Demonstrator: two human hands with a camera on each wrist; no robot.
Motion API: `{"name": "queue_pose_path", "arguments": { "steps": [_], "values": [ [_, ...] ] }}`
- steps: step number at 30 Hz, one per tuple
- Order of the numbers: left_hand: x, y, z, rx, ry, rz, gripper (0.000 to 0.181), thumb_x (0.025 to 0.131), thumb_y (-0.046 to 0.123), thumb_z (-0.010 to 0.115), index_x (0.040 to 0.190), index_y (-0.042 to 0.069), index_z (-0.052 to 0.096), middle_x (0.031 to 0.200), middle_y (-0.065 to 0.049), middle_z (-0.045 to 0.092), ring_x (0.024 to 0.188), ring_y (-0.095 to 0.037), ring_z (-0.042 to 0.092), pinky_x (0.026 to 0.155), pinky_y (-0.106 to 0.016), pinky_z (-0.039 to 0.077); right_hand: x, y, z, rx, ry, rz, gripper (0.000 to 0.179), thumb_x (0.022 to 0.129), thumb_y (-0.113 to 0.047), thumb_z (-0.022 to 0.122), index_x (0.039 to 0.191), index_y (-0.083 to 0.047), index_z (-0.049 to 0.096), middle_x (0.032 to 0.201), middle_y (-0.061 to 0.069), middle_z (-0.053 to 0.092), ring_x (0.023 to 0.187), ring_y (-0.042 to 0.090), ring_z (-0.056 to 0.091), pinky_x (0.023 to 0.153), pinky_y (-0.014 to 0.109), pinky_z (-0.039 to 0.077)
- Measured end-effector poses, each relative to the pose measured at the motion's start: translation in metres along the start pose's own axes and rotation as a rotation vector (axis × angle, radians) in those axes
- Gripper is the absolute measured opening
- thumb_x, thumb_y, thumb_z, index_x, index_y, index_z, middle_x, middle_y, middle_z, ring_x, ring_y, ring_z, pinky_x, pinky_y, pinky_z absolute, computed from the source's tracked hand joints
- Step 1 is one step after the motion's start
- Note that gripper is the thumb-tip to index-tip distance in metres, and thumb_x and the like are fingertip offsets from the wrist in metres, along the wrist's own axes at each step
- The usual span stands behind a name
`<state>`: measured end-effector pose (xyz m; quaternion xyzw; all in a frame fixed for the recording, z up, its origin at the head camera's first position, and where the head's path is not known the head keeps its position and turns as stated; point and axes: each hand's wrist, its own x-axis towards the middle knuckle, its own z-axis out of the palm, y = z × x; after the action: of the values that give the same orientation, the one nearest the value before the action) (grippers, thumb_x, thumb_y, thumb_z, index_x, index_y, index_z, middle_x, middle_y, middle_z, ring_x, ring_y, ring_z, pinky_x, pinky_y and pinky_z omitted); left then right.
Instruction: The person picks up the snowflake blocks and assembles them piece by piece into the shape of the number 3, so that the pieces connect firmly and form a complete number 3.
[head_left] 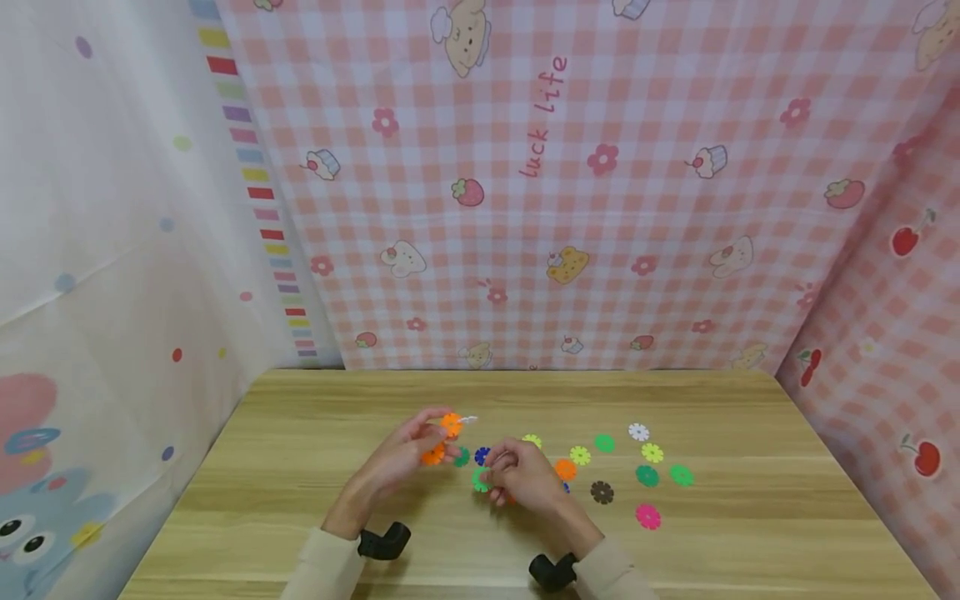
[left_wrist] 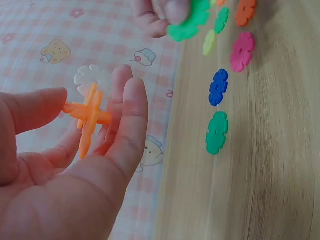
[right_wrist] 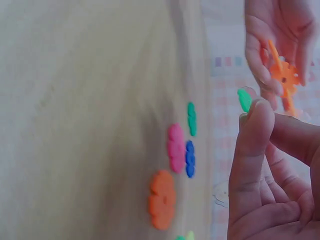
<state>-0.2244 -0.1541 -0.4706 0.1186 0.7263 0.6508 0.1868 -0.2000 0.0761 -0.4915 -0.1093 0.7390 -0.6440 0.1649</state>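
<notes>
My left hand (head_left: 397, 462) holds up a joined cluster of orange notched discs (left_wrist: 89, 120), flower-shaped plastic pieces slotted crosswise, between thumb and fingers. A white notched disc (left_wrist: 89, 77) sticks out from the cluster's far side. Beside it, to the right, my right hand (head_left: 528, 479) pinches a light green notched disc (left_wrist: 194, 22) by its edge between thumb and index finger. In the right wrist view this green disc (right_wrist: 244, 100) is seen nearly edge-on, pointing toward the left hand.
On the wooden table (head_left: 247, 483) lie a blue disc (left_wrist: 218, 87), a darker green disc (left_wrist: 217, 132) and a pink disc (left_wrist: 243, 52) close to the hands. More loose discs spread to the right, including a brown disc (head_left: 602, 492) and a white disc (head_left: 638, 432). A checked cloth (head_left: 525, 225) hangs behind.
</notes>
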Motion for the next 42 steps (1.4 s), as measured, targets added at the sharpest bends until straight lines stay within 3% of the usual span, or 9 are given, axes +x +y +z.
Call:
{"name": "queue_pose_path", "arguments": {
  "steps": [6, 12, 18, 25, 33, 37, 42],
  "values": [
    [0.001, 0.003, 0.006, -0.008, -0.035, -0.005, 0.042, 0.105, 0.022, 0.049, 0.143, 0.008, 0.042, 0.117, -0.03, 0.061, 0.1, -0.041, 0.066, 0.092, -0.046, 0.053, -0.006, -0.007, -0.012, -0.003, 0.067, -0.027, 0.021, 0.09, 0.005, 0.064, 0.11, 0.009, 0.059, 0.08, 0.013, 0.068, 0.06, 0.019, 0.065, 0.058, 0.035, 0.059],
    [0.001, 0.003, 0.014, 0.02, -0.039, 0.004, 0.042, 0.105, 0.02, 0.048, 0.145, 0.01, 0.044, 0.116, -0.026, 0.063, 0.105, -0.036, 0.065, 0.094, -0.045, 0.052, -0.016, -0.016, -0.023, 0.03, 0.192, -0.038, 0.023, 0.092, 0.005, 0.063, 0.114, 0.009, 0.059, 0.086, 0.02, 0.067, 0.065, 0.024, 0.068, 0.064, 0.039, 0.06],
    [0.003, 0.002, 0.025, 0.004, -0.073, 0.021, 0.04, 0.105, 0.018, 0.047, 0.144, 0.011, 0.044, 0.113, -0.022, 0.062, 0.111, -0.043, 0.06, 0.098, -0.049, 0.05, -0.021, -0.021, -0.033, 0.08, 0.316, -0.045, 0.024, 0.094, 0.005, 0.06, 0.118, 0.007, 0.06, 0.092, 0.019, 0.068, 0.071, 0.024, 0.07, 0.07, 0.036, 0.061],
    [0.003, 0.004, 0.036, -0.02, -0.118, 0.031, 0.04, 0.105, 0.016, 0.046, 0.144, 0.009, 0.044, 0.108, -0.015, 0.063, 0.106, -0.043, 0.061, 0.098, -0.052, 0.049, -0.026, -0.022, -0.036, 0.135, 0.334, -0.051, 0.026, 0.093, 0.008, 0.06, 0.119, 0.009, 0.058, 0.096, 0.026, 0.066, 0.073, 0.026, 0.072, 0.071, 0.036, 0.061],
    [0.002, 0.009, 0.042, -0.03, -0.148, 0.022, 0.04, 0.105, 0.017, 0.047, 0.144, 0.009, 0.044, 0.119, -0.027, 0.059, 0.11, -0.035, 0.061, 0.098, -0.049, 0.051, -0.028, -0.021, -0.039, 0.125, 0.358, -0.057, 0.024, 0.093, 0.008, 0.057, 0.117, 0.005, 0.06, 0.095, 0.024, 0.067, 0.073, 0.026, 0.072, 0.075, 0.042, 0.06],
    [0.002, 0.01, 0.044, -0.033, -0.149, 0.019, 0.039, 0.105, 0.017, 0.048, 0.143, 0.008, 0.045, 0.121, -0.028, 0.058, 0.108, -0.03, 0.062, 0.097, -0.048, 0.051, -0.029, -0.021, -0.04, 0.119, 0.354, -0.06, 0.023, 0.094, 0.007, 0.058, 0.116, 0.005, 0.061, 0.094, 0.023, 0.067, 0.072, 0.025, 0.071, 0.072, 0.039, 0.061],
    [0.002, 0.012, 0.044, -0.022, -0.16, 0.016, 0.039, 0.105, 0.016, 0.047, 0.143, 0.009, 0.045, 0.12, -0.027, 0.057, 0.108, -0.034, 0.061, 0.098, -0.047, 0.051, -0.03, -0.021, -0.039, 0.111, 0.343, -0.05, 0.023, 0.095, 0.005, 0.058, 0.118, 0.007, 0.061, 0.095, 0.025, 0.068, 0.073, 0.026, 0.071, 0.074, 0.041, 0.06]
  ]
}}
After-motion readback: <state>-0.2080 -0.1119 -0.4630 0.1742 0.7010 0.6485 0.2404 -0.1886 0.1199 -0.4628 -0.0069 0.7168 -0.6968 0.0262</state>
